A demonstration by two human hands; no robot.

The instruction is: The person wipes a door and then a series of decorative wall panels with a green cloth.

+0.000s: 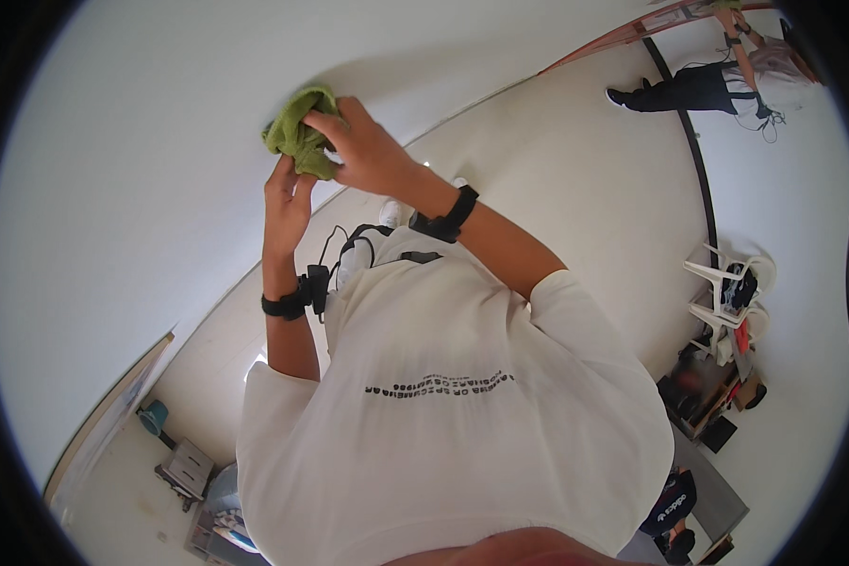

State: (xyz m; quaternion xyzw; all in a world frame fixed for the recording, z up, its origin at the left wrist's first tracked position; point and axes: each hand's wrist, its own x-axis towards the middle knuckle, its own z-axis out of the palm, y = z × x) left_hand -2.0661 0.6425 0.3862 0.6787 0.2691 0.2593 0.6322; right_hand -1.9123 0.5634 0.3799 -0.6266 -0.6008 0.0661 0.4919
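Note:
A crumpled green cloth (301,133) is against a smooth white wall (148,163), at the upper left of the head view. My right hand (368,152) grips it from the right, thumb and fingers pressed into its folds. Below the cloth, my left hand (288,209) points upward and pinches its lower edge with the fingertips. The folds partly hide the fingertips of both hands. Black straps with small devices circle both wrists.
At the upper right, another person (707,88) holds green cloth beside a red frame (608,41). White plastic chairs (714,272) bear clothes at the right; another person (668,506) is low at lower right. A grey drawer unit (187,467) and blue bucket (153,417) stand lower left.

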